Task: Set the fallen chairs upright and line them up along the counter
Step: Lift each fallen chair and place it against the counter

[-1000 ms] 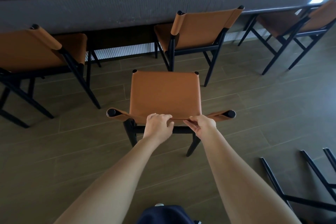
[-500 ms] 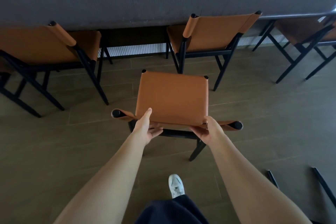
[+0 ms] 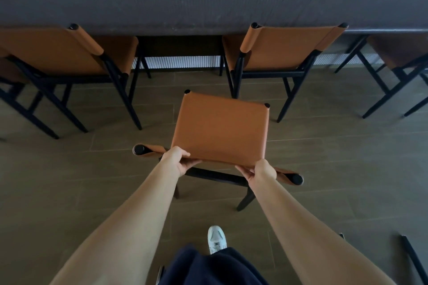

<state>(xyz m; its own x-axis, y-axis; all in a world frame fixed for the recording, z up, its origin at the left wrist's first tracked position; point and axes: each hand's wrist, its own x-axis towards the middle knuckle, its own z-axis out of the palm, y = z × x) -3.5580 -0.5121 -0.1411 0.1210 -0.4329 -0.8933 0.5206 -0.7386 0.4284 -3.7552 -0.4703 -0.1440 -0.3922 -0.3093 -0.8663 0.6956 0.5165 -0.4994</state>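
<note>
An upright chair (image 3: 221,129) with a tan leather seat and black frame stands in front of me, its seat turned slightly to the right. My left hand (image 3: 178,159) grips the top of its backrest near the left end. My right hand (image 3: 259,172) grips the backrest near the right end. The dark counter (image 3: 208,7) runs across the far side. Between two upright chairs at the counter, one on the left (image 3: 58,53) and one on the right (image 3: 284,48), lies a gap straight ahead of the held chair.
A third chair (image 3: 400,53) stands at the counter's far right. Black legs of a fallen chair (image 3: 414,259) show at the lower right edge. My white shoe (image 3: 216,238) is on the brown tiled floor behind the held chair.
My hands slid apart from the middle of the backrest toward its ends. I stepped forward with the chair, which sits closer to the counter and is turned slightly clockwise.
</note>
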